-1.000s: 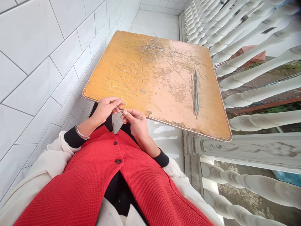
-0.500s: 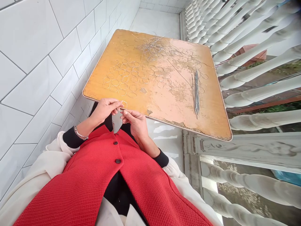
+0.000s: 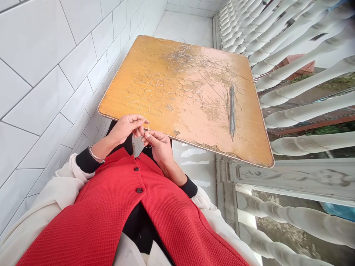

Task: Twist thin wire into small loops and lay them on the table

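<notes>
My left hand [image 3: 129, 126] pinches a thin bent wire [image 3: 148, 126] between thumb and fingers, just off the near edge of the table [image 3: 199, 123]. Close beside it, my right hand [image 3: 157, 145] grips the same curved wire, and a loop of it hangs under the fingertips. Where the wire ends lie is too fine to make out. Beyond my hands, many wire rings [image 3: 146, 93] lie spread over the left and middle of the tabletop.
A tangled heap of wire [image 3: 181, 57] sits at the table's far side. Toward the right lies a bundle of straight wires [image 3: 232, 112]. A tiled wall [image 3: 77, 88] runs along the left, a white balustrade [image 3: 294, 98] along the right.
My left fingertips have shifted slightly right along the wire. The wire between my hands has turned, its loop now showing lower under my right fingers.
</notes>
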`<state>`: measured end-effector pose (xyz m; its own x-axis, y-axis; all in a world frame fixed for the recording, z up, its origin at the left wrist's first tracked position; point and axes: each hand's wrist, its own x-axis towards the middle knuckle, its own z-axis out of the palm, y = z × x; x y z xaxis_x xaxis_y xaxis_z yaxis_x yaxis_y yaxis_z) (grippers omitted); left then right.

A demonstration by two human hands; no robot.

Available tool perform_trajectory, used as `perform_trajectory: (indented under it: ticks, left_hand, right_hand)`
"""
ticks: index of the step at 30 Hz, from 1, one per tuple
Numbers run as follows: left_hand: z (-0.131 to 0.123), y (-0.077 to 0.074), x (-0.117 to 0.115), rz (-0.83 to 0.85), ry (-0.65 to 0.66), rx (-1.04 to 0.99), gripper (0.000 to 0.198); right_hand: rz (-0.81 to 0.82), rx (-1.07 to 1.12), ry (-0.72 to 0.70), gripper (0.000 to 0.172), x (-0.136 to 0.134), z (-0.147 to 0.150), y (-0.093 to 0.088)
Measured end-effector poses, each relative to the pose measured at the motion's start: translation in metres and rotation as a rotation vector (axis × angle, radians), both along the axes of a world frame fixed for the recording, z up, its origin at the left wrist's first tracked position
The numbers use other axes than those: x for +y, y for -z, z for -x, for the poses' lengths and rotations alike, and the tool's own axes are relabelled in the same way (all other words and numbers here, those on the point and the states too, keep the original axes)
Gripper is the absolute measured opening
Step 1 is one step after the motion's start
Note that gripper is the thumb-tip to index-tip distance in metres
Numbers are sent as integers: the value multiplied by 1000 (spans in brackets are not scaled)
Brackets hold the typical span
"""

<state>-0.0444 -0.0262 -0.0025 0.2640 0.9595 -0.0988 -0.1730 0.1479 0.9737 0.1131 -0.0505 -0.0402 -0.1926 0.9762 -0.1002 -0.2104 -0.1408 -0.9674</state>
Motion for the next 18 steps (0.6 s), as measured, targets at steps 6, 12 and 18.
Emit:
perform_trajectory:
  ticks: [6,12,18]
  left_hand:
    - [0,-6,-3,-96,-138,168,32]
    - [-6,6,-16,1,-44,231,30]
    - [-16,4,-16,106,-111,143,20]
  right_hand:
    - [-41,-102,86,25,2,-1,2]
    - [-135,-131,185,23,4,0,5]
    - [-179,-172,140,22,2,-1,9]
